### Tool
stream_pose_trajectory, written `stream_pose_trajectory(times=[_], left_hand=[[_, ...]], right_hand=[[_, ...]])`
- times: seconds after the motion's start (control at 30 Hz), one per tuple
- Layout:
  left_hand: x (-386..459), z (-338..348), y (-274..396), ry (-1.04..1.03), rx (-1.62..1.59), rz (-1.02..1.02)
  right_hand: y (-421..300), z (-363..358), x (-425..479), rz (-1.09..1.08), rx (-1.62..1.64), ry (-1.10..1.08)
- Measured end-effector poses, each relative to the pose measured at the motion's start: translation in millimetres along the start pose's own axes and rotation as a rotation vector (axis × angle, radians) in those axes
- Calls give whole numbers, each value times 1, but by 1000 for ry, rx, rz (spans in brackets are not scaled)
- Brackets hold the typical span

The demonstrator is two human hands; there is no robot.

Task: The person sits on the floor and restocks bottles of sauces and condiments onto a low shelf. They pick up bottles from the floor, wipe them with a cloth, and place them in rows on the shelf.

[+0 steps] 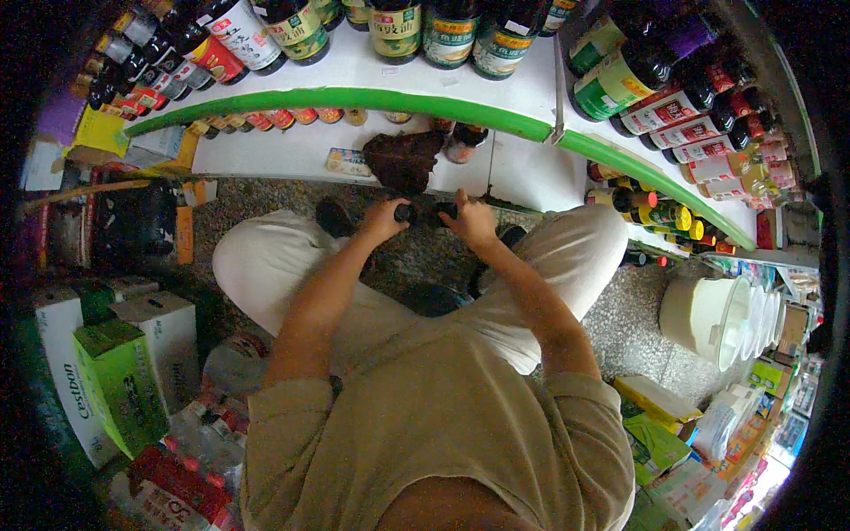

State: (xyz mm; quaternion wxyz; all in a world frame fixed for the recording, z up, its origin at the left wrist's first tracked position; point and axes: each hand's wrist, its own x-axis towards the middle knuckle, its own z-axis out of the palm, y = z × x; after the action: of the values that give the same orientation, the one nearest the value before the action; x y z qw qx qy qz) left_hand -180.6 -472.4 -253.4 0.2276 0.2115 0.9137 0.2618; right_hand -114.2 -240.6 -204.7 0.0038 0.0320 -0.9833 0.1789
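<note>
My left hand (pixel 386 220) is closed around a small dark object (pixel 404 212), perhaps the cap end of a bottle or jar. Across a short gap, my right hand (pixel 470 219) grips another dark object (pixel 447 212), with the index finger pointing towards the shelf. What these objects are, I cannot tell. Just beyond the hands, a crumpled dark brown cloth (pixel 402 160) lies on the white lower shelf (pixel 265 154) and hangs over its edge. Beside the cloth stand a dark-lidded glass jar (pixel 464 143) on the right and a small printed card (pixel 347 161) on the left.
Sauce bottles (pixel 395 33) line the upper shelf, which has a green edge strip (pixel 339 98). More bottles fill the shelf at right. White plastic buckets (pixel 697 318) lie on the speckled floor at right. Cartons (pixel 119 372) and wrapped bottles (pixel 212 431) crowd the left side.
</note>
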Motion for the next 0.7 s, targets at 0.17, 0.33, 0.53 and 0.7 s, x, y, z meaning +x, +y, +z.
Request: stream_pose_trajectory(times=[0.17,0.33,0.53,0.7], left_hand=[[0,0,2,17,-2,16],[3,0,-2,-81,43,-8],[-9,-31,26,-98,281,93],[-25,-74,64,-177,428,131]], right_hand=[[6,29,5,17,-119,-82],[5,42,5,-56,-199,-114],[6,56,5,-121,-225,-151],[-5,47,12,31,-211,-351]])
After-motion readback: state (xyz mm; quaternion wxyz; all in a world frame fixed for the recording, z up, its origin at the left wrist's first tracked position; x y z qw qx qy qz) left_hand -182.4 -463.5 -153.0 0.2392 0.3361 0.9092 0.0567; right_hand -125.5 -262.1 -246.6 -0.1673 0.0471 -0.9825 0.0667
